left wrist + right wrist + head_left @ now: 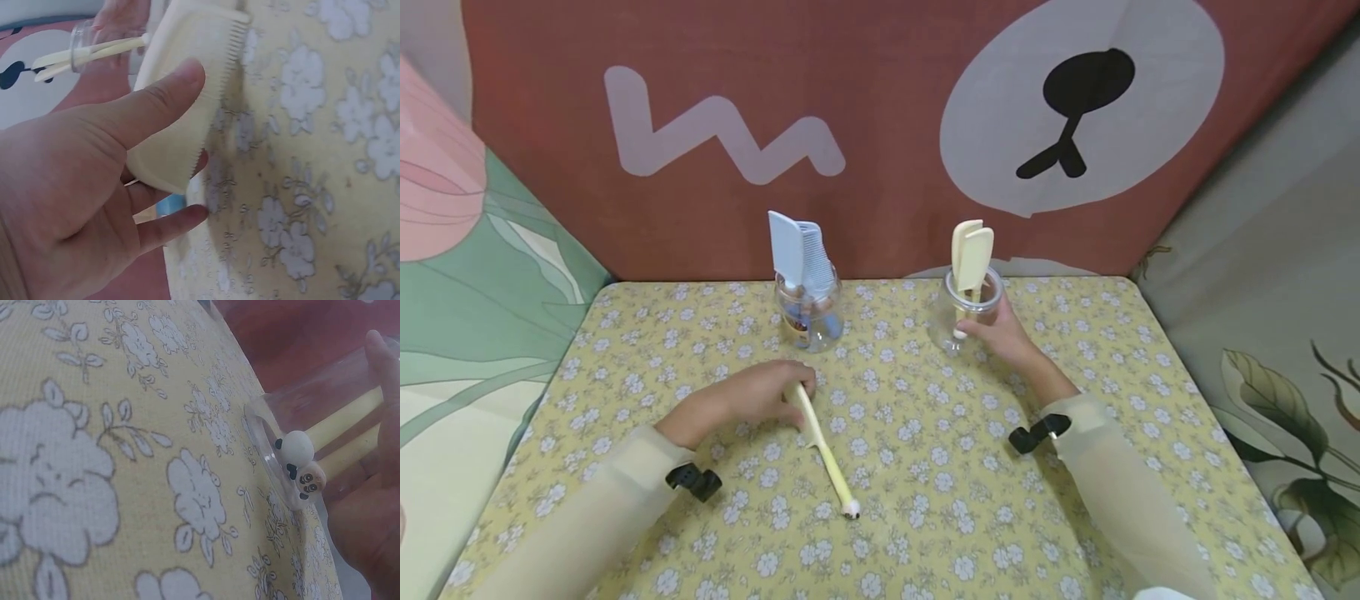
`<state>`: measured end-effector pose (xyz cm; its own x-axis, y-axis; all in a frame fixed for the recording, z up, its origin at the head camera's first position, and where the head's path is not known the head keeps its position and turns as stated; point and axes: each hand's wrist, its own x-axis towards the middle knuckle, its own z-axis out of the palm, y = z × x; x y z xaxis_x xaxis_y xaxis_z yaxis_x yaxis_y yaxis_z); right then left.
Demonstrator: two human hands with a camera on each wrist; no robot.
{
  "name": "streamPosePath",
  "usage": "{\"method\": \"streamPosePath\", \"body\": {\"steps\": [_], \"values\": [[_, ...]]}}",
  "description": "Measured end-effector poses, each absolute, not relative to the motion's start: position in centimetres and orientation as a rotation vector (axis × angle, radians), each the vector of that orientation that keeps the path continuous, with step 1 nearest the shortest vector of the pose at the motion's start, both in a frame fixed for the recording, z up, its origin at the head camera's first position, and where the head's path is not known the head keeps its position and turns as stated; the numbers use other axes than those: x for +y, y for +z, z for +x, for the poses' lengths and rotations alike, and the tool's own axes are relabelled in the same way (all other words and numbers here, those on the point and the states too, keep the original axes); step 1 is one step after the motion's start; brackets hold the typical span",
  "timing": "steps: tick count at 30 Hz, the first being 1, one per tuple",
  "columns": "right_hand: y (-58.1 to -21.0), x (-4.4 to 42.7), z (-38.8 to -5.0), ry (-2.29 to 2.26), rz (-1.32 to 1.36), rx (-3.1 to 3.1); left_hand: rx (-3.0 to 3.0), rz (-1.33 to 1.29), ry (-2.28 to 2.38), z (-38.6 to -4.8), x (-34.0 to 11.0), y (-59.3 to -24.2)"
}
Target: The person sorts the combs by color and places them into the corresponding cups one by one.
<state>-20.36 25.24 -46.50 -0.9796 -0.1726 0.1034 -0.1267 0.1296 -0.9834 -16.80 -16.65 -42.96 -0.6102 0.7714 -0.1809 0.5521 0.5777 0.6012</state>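
In the head view, my left hand (pixel 765 392) pinches a pale yellow comb (pixel 832 473) by its toothed head. The comb slants toward me, its slim handle ending in a small white animal head low over the cloth. Thumb in front and fingers behind hold the comb's broad head (pixel 164 153) in the left wrist view. My right hand (pixel 1006 337) grips a clear jar (pixel 942 330) from its right side. Two pale yellow combs (pixel 974 260) stand in that jar, heads up. Their animal-shaped handle ends (pixel 297 450) rest near the jar's bottom in the right wrist view.
A second clear jar (pixel 827 333) stands at the back left, holding blue combs (pixel 787 250). The table bears a yellow flowered cloth (pixel 917 500). Behind its far edge hangs a red-brown printed curtain (pixel 880 208), with patterned cloth on both sides.
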Motion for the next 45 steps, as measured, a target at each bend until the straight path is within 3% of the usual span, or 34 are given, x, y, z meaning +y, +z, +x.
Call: {"method": "streamPosePath", "body": {"steps": [17, 35, 45], "values": [[-46.6, 25.2, -20.3, -2.047, -0.320, 2.326, 2.086, 0.871, 1.269, -16.4, -17.9, -40.8], [-46.6, 25.3, -20.3, -2.014, -0.285, 2.356, 1.434, 0.907, 1.694, -15.2, -13.2, -40.8], [-46.7, 25.2, -20.3, -2.103, -0.386, 2.258, 1.496, 0.851, 1.730, -15.1, -11.5, -41.1]]}}
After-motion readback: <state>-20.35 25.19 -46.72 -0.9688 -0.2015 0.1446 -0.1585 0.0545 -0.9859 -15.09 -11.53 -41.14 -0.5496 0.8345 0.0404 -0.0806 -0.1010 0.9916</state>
